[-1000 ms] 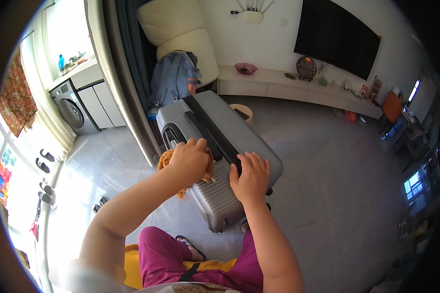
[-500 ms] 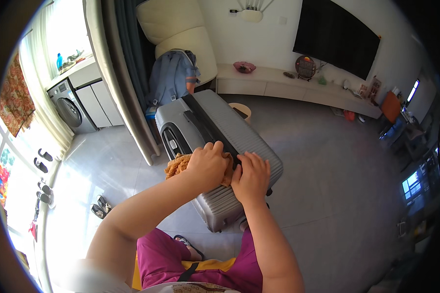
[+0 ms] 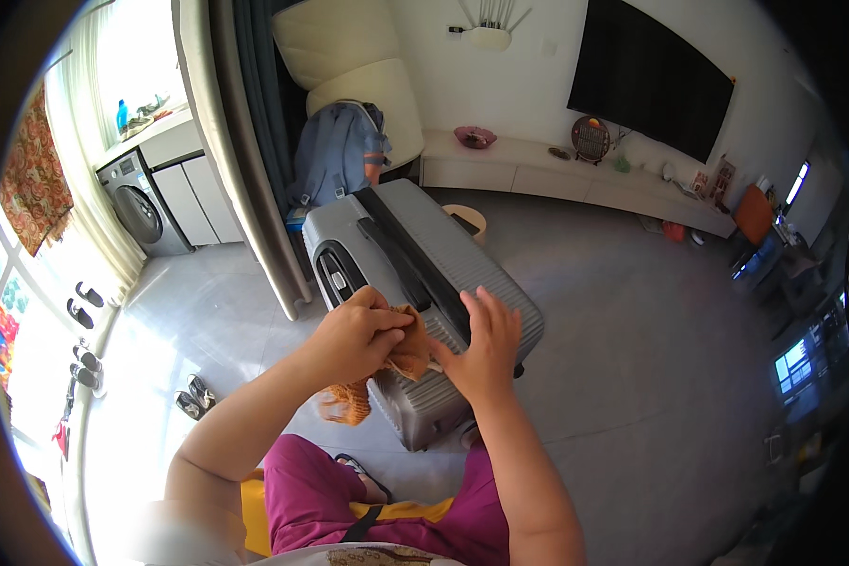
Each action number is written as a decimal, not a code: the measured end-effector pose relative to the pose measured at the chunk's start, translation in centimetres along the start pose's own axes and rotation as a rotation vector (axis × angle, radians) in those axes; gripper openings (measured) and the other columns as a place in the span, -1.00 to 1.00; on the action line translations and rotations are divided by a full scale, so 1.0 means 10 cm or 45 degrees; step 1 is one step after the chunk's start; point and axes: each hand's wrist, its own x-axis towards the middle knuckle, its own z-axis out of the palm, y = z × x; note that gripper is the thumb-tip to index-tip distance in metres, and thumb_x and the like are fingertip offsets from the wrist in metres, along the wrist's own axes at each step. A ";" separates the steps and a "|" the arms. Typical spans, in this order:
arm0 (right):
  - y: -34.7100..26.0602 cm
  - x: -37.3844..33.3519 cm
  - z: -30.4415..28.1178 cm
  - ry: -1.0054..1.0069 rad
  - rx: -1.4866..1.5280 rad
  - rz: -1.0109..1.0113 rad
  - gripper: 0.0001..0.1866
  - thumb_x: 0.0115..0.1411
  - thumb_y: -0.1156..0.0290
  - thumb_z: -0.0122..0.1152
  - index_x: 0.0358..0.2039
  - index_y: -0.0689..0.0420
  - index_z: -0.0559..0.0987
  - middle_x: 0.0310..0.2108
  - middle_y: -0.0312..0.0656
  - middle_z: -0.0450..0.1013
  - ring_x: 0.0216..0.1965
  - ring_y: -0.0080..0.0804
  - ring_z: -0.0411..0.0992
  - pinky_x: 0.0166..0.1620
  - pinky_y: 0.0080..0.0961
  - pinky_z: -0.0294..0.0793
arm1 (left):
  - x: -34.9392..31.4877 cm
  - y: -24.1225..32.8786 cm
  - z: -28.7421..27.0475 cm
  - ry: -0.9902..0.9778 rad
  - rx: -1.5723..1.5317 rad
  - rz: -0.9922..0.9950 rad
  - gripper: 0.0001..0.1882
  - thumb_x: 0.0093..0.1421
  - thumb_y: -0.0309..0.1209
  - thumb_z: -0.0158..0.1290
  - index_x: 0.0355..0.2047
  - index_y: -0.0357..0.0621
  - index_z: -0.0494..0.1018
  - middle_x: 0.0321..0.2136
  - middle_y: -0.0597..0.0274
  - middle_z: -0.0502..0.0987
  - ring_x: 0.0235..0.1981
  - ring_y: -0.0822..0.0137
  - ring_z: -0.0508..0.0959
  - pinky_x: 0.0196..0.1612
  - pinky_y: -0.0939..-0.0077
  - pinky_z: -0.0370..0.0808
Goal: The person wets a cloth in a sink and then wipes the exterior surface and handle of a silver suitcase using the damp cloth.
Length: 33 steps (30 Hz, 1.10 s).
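A grey ribbed suitcase [image 3: 472,283] with black trim and a black handle stands upright before my knees. Over its near end, my left hand [image 3: 354,332] pinches an orange-brown cloth [image 3: 408,351], smooth on one part. A fuzzy, knobbly end of the cloth hangs down beside the suitcase's left side. My right hand [image 3: 486,347] is raised just right of the cloth, its fingers apart. The thumb is close to the cloth's edge; whether it touches is unclear.
A blue-grey backpack [image 3: 340,151] leans on a cream chair [image 3: 368,85] behind the suitcase. A small round stool [image 3: 476,220] stands beyond it. Dark shoes [image 3: 196,396] lie on the floor at left. A long low cabinet [image 3: 547,183] runs beneath the television [image 3: 651,75].
My left hand has lifted and turned, drawing the cloth off the suitcase top so its fuzzy end dangles lower. My right hand has risen from the suitcase and spread its fingers.
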 end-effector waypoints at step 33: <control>-0.26 -0.55 -0.66 -0.193 1.177 0.157 -0.81 0.06 0.46 0.39 -0.31 0.21 0.61 -0.05 -0.09 0.39 -0.20 -0.45 0.46 -0.12 -0.53 0.45 | -1.04 -0.57 0.10 -0.834 -2.094 0.032 -0.19 -0.12 -0.06 0.34 0.02 -0.47 0.46 0.15 -0.40 0.28 0.14 -0.02 0.39 0.20 0.23 0.29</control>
